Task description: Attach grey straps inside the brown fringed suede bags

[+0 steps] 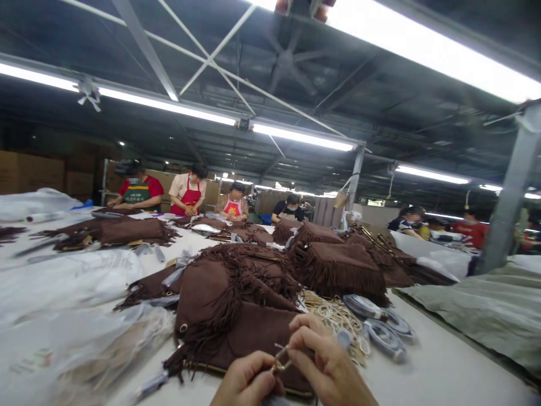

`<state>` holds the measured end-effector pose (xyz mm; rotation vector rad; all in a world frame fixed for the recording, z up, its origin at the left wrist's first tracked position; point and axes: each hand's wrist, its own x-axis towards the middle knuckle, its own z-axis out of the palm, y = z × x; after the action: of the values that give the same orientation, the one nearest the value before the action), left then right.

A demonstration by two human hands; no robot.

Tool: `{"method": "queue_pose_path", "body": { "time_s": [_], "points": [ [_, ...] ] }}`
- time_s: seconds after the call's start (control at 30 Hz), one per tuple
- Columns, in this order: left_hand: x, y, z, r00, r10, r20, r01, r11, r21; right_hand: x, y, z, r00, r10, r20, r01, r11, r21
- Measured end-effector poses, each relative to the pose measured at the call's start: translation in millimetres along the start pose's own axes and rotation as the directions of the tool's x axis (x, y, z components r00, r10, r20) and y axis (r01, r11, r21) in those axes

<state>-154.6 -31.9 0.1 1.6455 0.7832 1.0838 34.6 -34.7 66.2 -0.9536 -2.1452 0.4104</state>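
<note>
Between my hands, low in the middle of the head view, is a small gold-coloured metal clasp (280, 362); its exact kind is hard to make out. My left hand (250, 379) is closed, pinching its lower end between thumb and finger. From the other side, my right hand (316, 356) grips its upper end with thumb and fingertips. Directly beyond lies a dark brown fringed suede bag (257, 332), with a metal eyelet at its left corner and a gold zip along its near edge. Something grey beneath my left hand is mostly hidden.
More brown fringed bags (338, 256) are heaped behind. Tangled beige cords (333, 313) and coiled straps in grey wrapping (385, 341) lie to the right. Clear plastic bags (105, 349) cover the left side of the white table (439, 349). Several co-workers (190, 192) stand across it.
</note>
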Motion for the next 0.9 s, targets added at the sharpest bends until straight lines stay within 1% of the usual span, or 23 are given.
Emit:
{"method": "queue_pose_path", "body": {
  "time_s": [0.03, 0.07, 0.13, 0.2, 0.27, 0.33, 0.4, 0.53, 0.6, 0.67, 0.8, 0.87, 0.9],
  "points": [
    [0.6, -8.0, -0.4, 0.999, -0.025, -0.031, 0.022, 0.995, -0.093, -2.6, 4.2, 5.7, 0.999, -0.01, -0.033, 0.008, 0.997, -0.074],
    [0.9, -14.5, -0.8, 0.997, -0.05, -0.059, 0.038, 0.981, -0.188, -5.5, 7.8, 11.2, 0.999, -0.024, -0.039, 0.018, 0.989, -0.147],
    [0.4, -21.8, -1.7, 0.99, -0.087, -0.106, 0.046, 0.94, -0.339, -10.8, 12.6, 20.6, 0.999, -0.037, -0.015, 0.032, 0.962, -0.27],
    [-0.8, -22.4, -2.8, 0.986, -0.1, -0.136, 0.039, 0.917, -0.398, -13.7, 14.3, 27.2, 0.999, -0.035, 0.0, 0.033, 0.934, -0.354],
    [-1.7, -19.9, -3.6, 0.985, -0.1, -0.139, 0.036, 0.915, -0.403, -13.4, 14.1, 31.9, 0.999, -0.038, -0.007, 0.032, 0.917, -0.399],
    [-1.5, -19.1, -3.2, 0.987, -0.084, -0.133, 0.028, 0.924, -0.381, -11.3, 13.6, 36.0, 0.999, -0.045, -0.014, 0.036, 0.912, -0.408],
    [-0.1, -22.7, -1.1, 0.99, -0.058, -0.13, 0.005, 0.926, -0.378, -9.4, 13.9, 40.3, 0.999, -0.048, 0.001, 0.044, 0.922, -0.385],
    [2.5, -36.8, 3.4, 0.987, -0.073, -0.146, -0.001, 0.893, -0.449, -9.7, 17.8, 47.7, 0.999, -0.027, 0.027, 0.034, 0.959, -0.283],
    [1.4, -39.1, 4.3, 0.981, -0.081, -0.176, 0.007, 0.922, -0.387, -11.9, 21.4, 49.7, 0.999, -0.023, 0.035, 0.03, 0.973, -0.228],
    [-1.4, -35.8, 5.1, 0.978, -0.06, -0.198, 0.008, 0.967, -0.254, -15.3, 25.7, 51.5, 1.0, -0.014, 0.022, 0.018, 0.984, -0.179],
    [-6.0, -19.5, 6.2, 0.978, -0.017, -0.206, 0.017, 1.0, -0.005, -25.5, 31.5, 57.6, 0.997, -0.012, -0.073, 0.005, 0.996, -0.094],
    [-4.7, -7.1, 3.9, 0.979, 0.081, -0.185, -0.046, 0.981, 0.187, -32.0, 30.0, 59.5, 0.988, -0.016, -0.155, 0.007, 0.998, -0.055],
    [-2.9, 0.6, 1.9, 0.973, 0.159, -0.166, -0.099, 0.943, 0.317, -35.1, 27.7, 59.1, 0.978, -0.007, -0.21, -0.001, 0.999, -0.04]
  ]
}}
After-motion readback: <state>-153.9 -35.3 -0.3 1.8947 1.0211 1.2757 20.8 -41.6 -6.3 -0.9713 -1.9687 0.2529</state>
